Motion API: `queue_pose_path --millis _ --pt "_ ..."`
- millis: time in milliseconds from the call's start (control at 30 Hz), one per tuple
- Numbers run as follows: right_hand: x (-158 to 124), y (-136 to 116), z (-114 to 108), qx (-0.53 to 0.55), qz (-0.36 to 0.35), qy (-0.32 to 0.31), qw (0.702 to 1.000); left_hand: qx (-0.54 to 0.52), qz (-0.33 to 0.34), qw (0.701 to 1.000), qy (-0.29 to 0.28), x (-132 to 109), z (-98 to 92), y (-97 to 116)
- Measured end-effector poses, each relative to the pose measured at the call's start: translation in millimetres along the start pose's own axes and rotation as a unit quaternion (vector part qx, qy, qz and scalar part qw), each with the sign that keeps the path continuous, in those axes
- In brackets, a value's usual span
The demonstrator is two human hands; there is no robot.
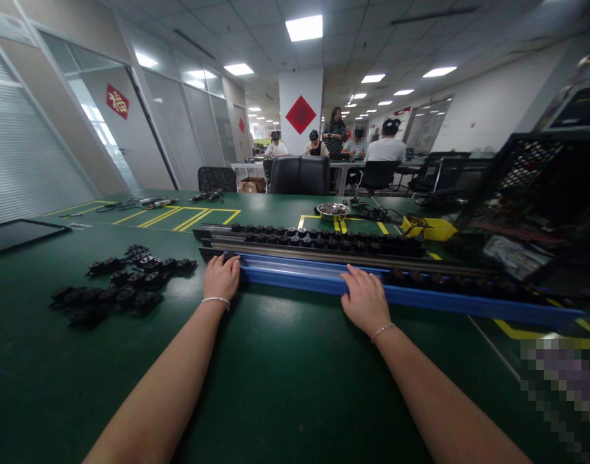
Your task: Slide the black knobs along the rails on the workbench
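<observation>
The left hand (222, 278) and right hand (366, 299) rest on a long blue rail (295, 274), which lies lengthwise across the green table (285, 374), directly before the person. The left fingers, close together, bend over the rail's left end beside a small dark part; the right fingers, slightly spread, lap over its near edge farther along. The wide spacing of the hands probably steadies the rail and keeps it from turning. Black parts sit in a row in its right stretch, the channel apparently serving to keep them in line; behind it, dark rails (275, 245) lie roughly parallel, some bearing similar parts. The loose pile of black parts (125, 290) lies to the left, presumably for easy reach. Whether the left fingers pinch the small part or merely touch it cannot be told, nor how firmly either hand grips, since the fingertips are partly hidden. Blur obscures the parts' details, and a pixelated patch (565, 386) masks the lower right corner.
</observation>
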State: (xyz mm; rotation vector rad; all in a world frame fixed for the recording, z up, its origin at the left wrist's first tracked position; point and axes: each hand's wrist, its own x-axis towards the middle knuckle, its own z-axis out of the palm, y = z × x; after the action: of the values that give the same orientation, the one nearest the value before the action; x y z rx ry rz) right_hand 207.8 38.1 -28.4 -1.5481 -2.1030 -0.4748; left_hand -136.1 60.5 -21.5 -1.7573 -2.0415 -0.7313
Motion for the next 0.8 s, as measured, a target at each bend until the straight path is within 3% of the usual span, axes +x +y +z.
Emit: queue_pose_path --millis 233,800 --pt "-0.1 0.3 1.0 -0.003 -0.001 -0.001 1.0 0.007 0.0 1.0 -0.001 1.3 0.9 -3.3" --pt "0.0 0.3 0.6 0.002 0.001 0.004 1.0 -0.157 -0.124 0.98 -0.007 6.7 12.8 -16.9"
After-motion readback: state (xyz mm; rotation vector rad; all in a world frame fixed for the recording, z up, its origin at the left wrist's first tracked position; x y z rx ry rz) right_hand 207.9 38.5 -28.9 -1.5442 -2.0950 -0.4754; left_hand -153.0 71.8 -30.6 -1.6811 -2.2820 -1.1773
